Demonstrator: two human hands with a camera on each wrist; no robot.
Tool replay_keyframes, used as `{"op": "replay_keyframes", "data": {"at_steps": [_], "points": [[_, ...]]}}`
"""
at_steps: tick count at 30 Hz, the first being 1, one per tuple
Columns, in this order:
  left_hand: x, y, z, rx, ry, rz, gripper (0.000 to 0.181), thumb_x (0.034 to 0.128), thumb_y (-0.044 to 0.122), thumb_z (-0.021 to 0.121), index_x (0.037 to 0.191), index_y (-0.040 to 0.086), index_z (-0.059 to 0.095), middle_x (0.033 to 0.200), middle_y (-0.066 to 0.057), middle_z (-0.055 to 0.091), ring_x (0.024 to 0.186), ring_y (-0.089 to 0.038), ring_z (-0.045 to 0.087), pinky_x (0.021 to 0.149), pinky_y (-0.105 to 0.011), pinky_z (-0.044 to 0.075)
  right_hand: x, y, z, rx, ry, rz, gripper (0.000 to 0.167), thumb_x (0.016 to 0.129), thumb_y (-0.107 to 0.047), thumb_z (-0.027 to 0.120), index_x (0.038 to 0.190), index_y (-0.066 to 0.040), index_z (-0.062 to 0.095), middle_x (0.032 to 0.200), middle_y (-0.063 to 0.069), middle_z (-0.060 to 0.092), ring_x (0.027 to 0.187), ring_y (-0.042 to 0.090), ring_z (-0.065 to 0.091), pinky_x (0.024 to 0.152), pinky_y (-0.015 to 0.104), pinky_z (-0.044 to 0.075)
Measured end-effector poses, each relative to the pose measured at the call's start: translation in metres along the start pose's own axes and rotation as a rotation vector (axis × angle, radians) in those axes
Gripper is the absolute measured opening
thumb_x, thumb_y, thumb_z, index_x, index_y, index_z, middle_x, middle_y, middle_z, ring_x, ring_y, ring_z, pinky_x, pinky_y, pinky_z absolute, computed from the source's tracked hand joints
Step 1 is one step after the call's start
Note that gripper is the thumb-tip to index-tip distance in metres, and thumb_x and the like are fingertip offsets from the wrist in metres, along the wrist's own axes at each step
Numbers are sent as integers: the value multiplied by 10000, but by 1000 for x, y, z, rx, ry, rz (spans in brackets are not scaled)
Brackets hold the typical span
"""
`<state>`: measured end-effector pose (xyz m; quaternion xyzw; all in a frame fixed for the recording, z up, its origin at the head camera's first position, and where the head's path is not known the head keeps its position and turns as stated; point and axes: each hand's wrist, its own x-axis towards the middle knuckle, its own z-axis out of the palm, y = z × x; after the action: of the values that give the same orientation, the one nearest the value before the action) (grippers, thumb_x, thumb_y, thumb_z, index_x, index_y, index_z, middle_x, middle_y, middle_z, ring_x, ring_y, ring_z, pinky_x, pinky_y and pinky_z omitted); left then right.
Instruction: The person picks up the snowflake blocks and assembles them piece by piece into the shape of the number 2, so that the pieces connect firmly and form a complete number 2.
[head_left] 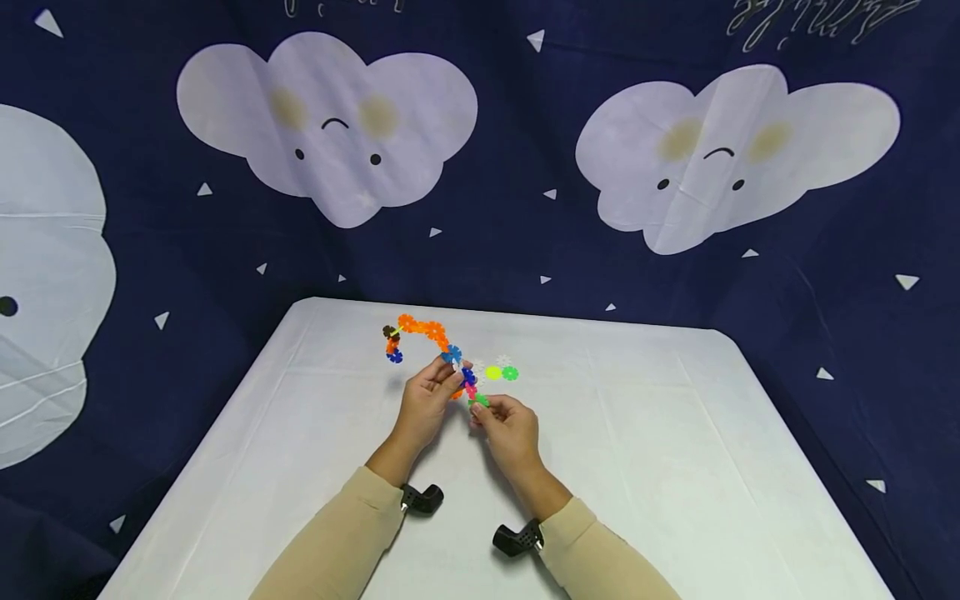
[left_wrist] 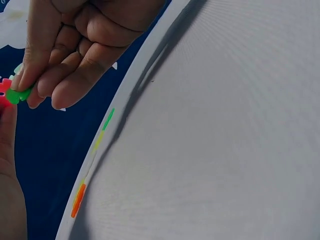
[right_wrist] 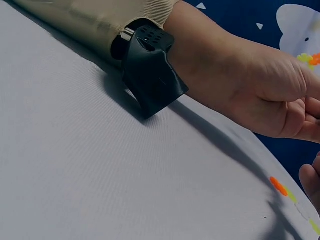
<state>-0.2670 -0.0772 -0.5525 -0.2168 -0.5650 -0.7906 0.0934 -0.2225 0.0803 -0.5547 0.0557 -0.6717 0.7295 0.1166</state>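
In the head view, a curved chain of flower-shaped pieces [head_left: 433, 331], mostly orange with blue and dark ones, rises from the left hand [head_left: 424, 404]. That hand pinches the chain near its blue pieces [head_left: 468, 377]. The right hand [head_left: 514, 433] pinches a green piece [head_left: 480, 401] at the chain's lower end, against a pink piece [head_left: 471, 389]. The left wrist view shows the right hand [left_wrist: 90, 45] with thumb and finger on the green piece [left_wrist: 19, 95], touching the pink piece [left_wrist: 5, 90]. In the right wrist view, the left hand's [right_wrist: 250, 80] fingertips are cut off by the frame.
Beyond the hands, yellow [head_left: 493, 372], green [head_left: 510, 373] and clear [head_left: 503, 361] pieces lie on the white table [head_left: 637, 450]. An orange piece [left_wrist: 78, 200] lies near them. Black wrist devices [head_left: 424, 499] sit at both sleeves. A dark blue cloth with clouds hangs behind.
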Motion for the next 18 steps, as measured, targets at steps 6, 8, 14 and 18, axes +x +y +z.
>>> {"op": "replay_keyframes", "data": {"at_steps": [6, 8, 14, 18], "points": [[1, 2, 2, 24, 5, 4, 339, 1041, -19, 643, 1375, -73, 623, 1230, -241, 700, 1145, -229, 679, 970, -353, 558, 1, 2, 0, 43, -3, 8, 58, 939, 115, 732, 982, 149, 713, 872, 250, 744, 762, 388, 748, 690, 432, 636], [1, 2, 3, 58, 9, 18, 317, 1031, -12, 664, 1344, -62, 650, 1218, -227, 712, 1113, -223, 682, 947, -317, 563, 2, 3, -1, 59, -16, 11, 81, 937, 118, 733, 994, 168, 704, 874, 264, 740, 760, 370, 751, 693, 434, 637], [0, 4, 7, 125, 10, 45, 274, 1005, -54, 683, 1277, -85, 679, 1180, -222, 722, 1046, -230, 674, 925, -291, 562, 4, 4, -2, 101, -67, 29, 143, 914, 137, 747, 1018, 191, 664, 872, 279, 732, 715, 271, 749, 703, 441, 636], [-2, 5, 9, 139, 48, 11, 294, 959, -125, 703, 1251, -134, 670, 1083, -193, 715, 994, -183, 666, 907, -264, 566, 4, 6, -4, 120, -83, 52, 161, 915, 135, 748, 1019, 200, 643, 872, 275, 733, 704, 239, 746, 709, 436, 636]]}}
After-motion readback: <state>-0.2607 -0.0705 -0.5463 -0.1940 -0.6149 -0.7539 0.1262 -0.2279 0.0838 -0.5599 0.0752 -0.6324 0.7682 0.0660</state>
